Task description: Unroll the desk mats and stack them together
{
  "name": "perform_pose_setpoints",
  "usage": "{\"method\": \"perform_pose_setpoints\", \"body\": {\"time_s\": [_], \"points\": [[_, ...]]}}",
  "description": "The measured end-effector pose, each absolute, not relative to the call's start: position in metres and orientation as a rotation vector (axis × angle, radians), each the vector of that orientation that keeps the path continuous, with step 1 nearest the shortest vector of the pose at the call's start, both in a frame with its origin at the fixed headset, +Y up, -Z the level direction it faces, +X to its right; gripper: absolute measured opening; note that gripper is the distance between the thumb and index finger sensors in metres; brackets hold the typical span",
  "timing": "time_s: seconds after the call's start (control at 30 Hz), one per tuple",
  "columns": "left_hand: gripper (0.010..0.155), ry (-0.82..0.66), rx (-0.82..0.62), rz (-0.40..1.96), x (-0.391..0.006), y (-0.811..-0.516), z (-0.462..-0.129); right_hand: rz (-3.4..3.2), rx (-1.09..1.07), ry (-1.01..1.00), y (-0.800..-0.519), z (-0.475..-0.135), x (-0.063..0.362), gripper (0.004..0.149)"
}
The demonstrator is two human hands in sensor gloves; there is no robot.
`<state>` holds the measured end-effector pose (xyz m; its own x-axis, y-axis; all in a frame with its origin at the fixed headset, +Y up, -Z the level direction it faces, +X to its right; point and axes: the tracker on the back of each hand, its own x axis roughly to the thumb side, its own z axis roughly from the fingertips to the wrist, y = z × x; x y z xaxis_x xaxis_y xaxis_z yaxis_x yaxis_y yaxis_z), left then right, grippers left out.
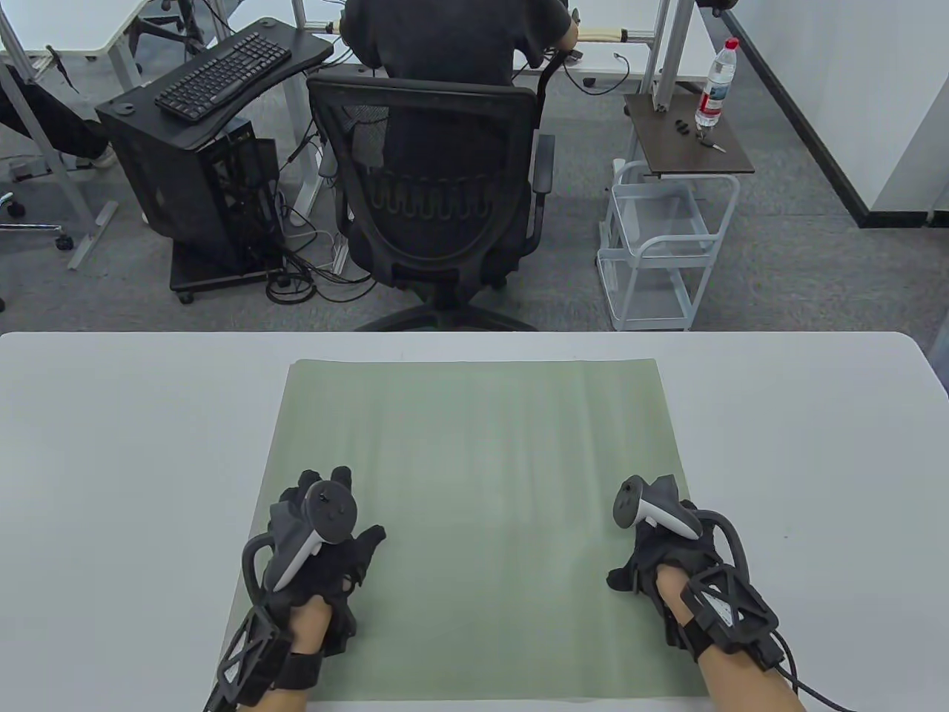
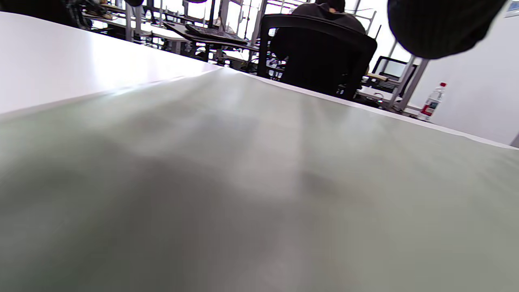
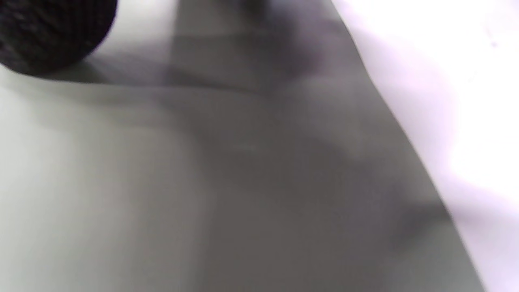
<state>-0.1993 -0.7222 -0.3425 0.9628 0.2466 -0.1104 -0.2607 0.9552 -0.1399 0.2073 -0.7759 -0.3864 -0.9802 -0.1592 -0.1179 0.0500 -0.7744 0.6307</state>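
Note:
One pale green desk mat (image 1: 482, 475) lies unrolled and flat on the white table (image 1: 111, 445), with faint curl ripples across its far half. My left hand (image 1: 348, 512) rests palm down on the mat near its near left corner, fingers spread. My right hand (image 1: 645, 541) rests on the mat by its right edge, thumb out to the left. The mat fills the left wrist view (image 2: 259, 182), with a gloved fingertip (image 2: 438, 24) at the top. The right wrist view shows the mat (image 3: 162, 182), its right edge, and a fingertip (image 3: 48, 32) on it. No other mat is in view.
Bare white table (image 3: 466, 81) lies on both sides of the mat. Beyond the far table edge, a person sits in a black office chair (image 1: 437, 200). A white wire cart (image 1: 660, 245) and a small shelf with a water bottle (image 1: 715, 81) stand at the right.

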Motion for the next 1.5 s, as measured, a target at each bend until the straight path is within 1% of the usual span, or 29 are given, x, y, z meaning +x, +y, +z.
{"method": "perform_pose_setpoints", "body": {"time_s": [0.13, 0.2, 0.27, 0.37, 0.43, 0.47, 0.5, 0.57, 0.63, 0.73, 0.83, 1.13, 1.5], "points": [[0.085, 0.019, -0.151, 0.218, -0.174, -0.73, -0.328, -2.895, 0.118, -0.884, -0.761, -0.373, 0.185, 0.099], [0.084, -0.007, -0.158, 0.2, -0.166, -0.733, -0.323, -3.03, 0.053, -0.811, -0.752, -0.359, 0.171, 0.097], [0.084, -0.029, -0.147, 0.184, -0.164, -0.734, -0.32, -3.107, -0.006, -0.789, -0.746, -0.346, 0.159, 0.097], [0.083, -0.021, -0.134, 0.165, -0.167, -0.735, -0.319, -3.198, -0.105, -0.762, -0.739, -0.324, 0.142, 0.096], [0.082, -0.017, -0.122, 0.178, -0.171, -0.734, -0.318, -3.254, -0.153, -0.697, -0.741, -0.316, 0.135, 0.096], [0.082, -0.016, -0.12, 0.185, -0.173, -0.734, -0.318, -3.278, -0.185, -0.626, -0.744, -0.313, 0.131, 0.096], [0.082, -0.013, -0.118, 0.185, -0.174, -0.735, -0.317, -3.283, -0.191, -0.545, -0.747, -0.312, 0.128, 0.095], [0.082, -0.029, -0.137, 0.168, -0.177, -0.737, -0.317, -3.208, -0.223, -0.502, -0.749, -0.309, 0.128, 0.095], [0.082, -0.031, -0.149, 0.174, -0.178, -0.738, -0.316, -3.207, -0.2, -0.399, -0.751, -0.307, 0.132, 0.095], [0.082, -0.053, -0.145, 0.176, -0.176, -0.734, -0.315, -3.245, -0.177, -0.361, -0.75, -0.305, 0.139, 0.096], [0.083, -0.063, -0.132, 0.168, -0.173, -0.729, -0.311, -3.249, -0.16, -0.281, -0.749, -0.305, 0.141, 0.095], [0.083, -0.064, -0.13, 0.157, -0.173, -0.721, -0.308, -3.227, -0.174, -0.237, -0.747, -0.303, 0.136, 0.094], [0.082, -0.064, -0.189, 0.07, -0.157, -0.731, -0.31, -3.177, -0.199, -0.378, -0.754, -0.303, 0.133, 0.093]]}}
